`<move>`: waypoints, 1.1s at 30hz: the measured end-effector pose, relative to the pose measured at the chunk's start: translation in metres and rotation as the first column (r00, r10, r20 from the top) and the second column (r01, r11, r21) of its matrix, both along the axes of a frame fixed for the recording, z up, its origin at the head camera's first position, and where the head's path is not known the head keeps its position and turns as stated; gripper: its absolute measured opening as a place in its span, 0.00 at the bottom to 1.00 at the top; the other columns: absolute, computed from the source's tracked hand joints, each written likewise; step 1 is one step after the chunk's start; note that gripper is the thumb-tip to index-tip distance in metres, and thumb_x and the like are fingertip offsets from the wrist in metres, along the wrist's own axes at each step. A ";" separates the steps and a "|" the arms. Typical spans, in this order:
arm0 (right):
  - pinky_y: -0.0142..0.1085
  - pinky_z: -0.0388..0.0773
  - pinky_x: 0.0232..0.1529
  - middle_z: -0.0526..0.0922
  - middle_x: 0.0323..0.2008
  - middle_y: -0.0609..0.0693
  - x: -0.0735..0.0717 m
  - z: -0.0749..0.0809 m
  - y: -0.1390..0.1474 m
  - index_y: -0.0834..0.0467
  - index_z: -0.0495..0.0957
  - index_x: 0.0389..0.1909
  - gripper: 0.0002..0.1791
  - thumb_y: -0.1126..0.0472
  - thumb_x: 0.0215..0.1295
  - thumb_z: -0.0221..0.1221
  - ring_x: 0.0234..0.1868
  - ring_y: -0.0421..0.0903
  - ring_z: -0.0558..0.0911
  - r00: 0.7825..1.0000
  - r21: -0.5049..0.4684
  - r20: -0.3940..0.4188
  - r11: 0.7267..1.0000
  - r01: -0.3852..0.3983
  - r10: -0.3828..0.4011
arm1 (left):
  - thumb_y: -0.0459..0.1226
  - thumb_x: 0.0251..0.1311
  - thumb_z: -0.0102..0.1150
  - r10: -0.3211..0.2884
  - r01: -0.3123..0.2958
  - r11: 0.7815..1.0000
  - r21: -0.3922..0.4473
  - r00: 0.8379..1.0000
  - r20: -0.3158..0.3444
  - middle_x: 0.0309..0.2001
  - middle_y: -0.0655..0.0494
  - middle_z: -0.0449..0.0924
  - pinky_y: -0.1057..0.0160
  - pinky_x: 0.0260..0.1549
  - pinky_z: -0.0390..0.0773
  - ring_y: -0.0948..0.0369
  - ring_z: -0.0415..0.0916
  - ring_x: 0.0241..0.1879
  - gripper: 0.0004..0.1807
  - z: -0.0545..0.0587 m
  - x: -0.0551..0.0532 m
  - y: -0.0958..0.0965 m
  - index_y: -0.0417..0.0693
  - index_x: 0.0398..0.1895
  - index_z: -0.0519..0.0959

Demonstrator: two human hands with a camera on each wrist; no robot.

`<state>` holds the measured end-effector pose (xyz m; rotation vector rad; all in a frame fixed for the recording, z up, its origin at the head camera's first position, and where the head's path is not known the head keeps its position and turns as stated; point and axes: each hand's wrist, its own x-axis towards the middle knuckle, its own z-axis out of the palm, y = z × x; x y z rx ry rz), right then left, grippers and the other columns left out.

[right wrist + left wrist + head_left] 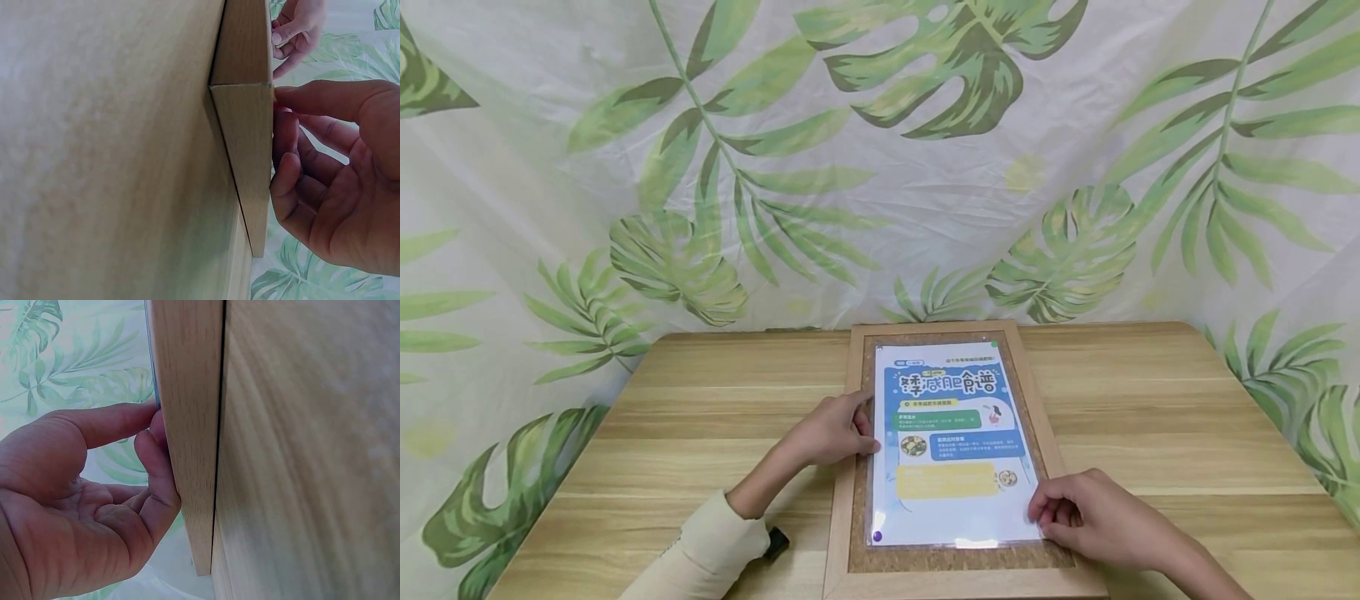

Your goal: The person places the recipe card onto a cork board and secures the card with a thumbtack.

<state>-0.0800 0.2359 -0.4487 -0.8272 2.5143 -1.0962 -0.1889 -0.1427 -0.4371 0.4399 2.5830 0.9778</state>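
A laminated poster (955, 521) with blue, green and yellow panels lies on a wood-framed cork board (992, 558). My left hand (838, 429) is at the poster's left edge, its thumb and curled fingers pinching there. In the left wrist view those fingers also touch the board's frame (190, 444). At the poster's lower right corner, my right hand (1093, 517) pinches with thumb and curled fingers. A tiny yellowish spot shows by its fingertip in the right wrist view; its kind is unclear. A green pin (994, 343) marks the upper right corner, a purple pin (877, 537) the lower left.
The board lies flat on a wood-grain table (1165, 417), reaching its back edge. A small black object (777, 544) sits beside the left sleeve (718, 537). Behind the table hangs a leaf-patterned cloth (925, 208).
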 end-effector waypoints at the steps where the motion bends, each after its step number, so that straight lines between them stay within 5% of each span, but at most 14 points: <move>1: 0.29 0.79 0.29 0.82 0.30 0.33 0.000 0.000 0.000 0.49 0.86 0.38 0.09 0.69 0.67 0.68 0.31 0.27 0.77 1.000 0.002 -0.003 1.000 0.000 0.000 | 0.31 0.61 0.76 0.002 -0.002 1.000 -0.002 1.000 0.002 0.31 0.55 0.80 0.66 0.26 0.68 0.61 0.73 0.28 0.47 0.000 0.000 0.000 0.28 0.80 0.62; 33: 0.29 0.78 0.31 0.82 0.30 0.37 0.000 0.003 0.000 0.50 0.85 0.38 0.06 0.63 0.66 0.72 0.31 0.30 0.77 0.992 0.028 0.092 0.996 0.087 -0.089 | 0.31 0.61 0.76 0.011 -0.011 1.000 -0.001 1.000 -0.005 0.31 0.54 0.80 0.65 0.26 0.69 0.61 0.73 0.28 0.47 -0.002 0.000 0.000 0.29 0.80 0.62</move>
